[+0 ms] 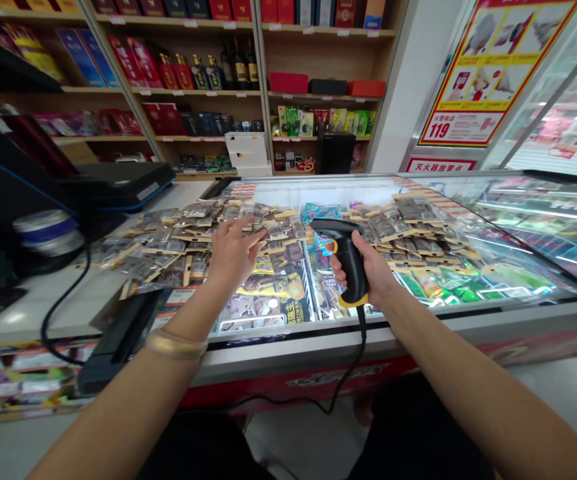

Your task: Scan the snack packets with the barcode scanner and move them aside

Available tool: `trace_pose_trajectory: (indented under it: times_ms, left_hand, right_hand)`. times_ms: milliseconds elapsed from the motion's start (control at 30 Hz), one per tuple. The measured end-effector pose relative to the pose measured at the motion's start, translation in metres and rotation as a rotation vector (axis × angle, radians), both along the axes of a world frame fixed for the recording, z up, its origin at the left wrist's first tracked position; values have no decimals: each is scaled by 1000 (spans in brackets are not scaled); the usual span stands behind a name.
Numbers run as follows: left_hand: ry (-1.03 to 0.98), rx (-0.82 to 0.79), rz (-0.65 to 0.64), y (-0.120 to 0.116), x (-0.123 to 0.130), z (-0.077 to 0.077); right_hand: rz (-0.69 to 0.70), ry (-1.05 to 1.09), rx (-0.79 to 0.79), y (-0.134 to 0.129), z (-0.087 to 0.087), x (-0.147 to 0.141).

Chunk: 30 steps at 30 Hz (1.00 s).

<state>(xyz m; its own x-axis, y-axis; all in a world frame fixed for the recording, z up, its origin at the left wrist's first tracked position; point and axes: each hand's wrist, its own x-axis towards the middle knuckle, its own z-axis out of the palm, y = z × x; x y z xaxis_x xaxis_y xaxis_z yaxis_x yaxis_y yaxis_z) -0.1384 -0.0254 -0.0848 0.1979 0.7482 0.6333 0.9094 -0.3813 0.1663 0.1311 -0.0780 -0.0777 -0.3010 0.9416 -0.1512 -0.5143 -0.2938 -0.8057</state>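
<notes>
My right hand (377, 272) is wrapped round the grip of a black and yellow barcode scanner (352, 270), held over the glass top of a chest freezer (268, 360). The scanner's head points left, and a cord runs down from its grip. My left hand (232, 252) is open, with its fingers stretched over a spread pile of small clear-fronted packets (163, 237). Whether the fingertips press on a packet is hard to tell. On the right of the glass lies a second heap of similar packets (413, 223). Under the glass, colourful frozen-food bags (293, 287) show.
A counter (33, 320) with dark checkout equipment (118, 187) stands at the left. A black keyboard-like device (123, 340) lies near my left forearm. The scanner's cord (341, 383) hangs across the freezer's front. Stocked shelves (208, 90) line the back wall.
</notes>
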Motion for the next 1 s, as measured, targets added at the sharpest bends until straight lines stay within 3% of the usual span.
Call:
trace_pose_trajectory:
  times_ms: [133,233,300,367,500,567,1000]
  left_hand:
    - [-287,72,-92,-4,6,-1]
    - [-631,-46,-245,-5,13,-7]
    - [-752,-100,-338,-5,16,-10]
    - [-681,-75,-380,-7,17,-11]
    - [-298,5,-331,-11,13,-5]
    - [-199,35,-322,-12,11,-3]
    - [-101,64,-355,-14,12,-3]
  right_hand:
    - [-22,-1,26,-3,2,0]
    - [-28,6,34,-5,1,1]
    - [-22,7,40,-6,-1,1]
    - [-11,2,46,-6,-2,2]
    - [16,-34,57,-7,-4,2]
    - [42,-63,53,-8,-4,2]
    - [97,-156,69,-10,-4,0]
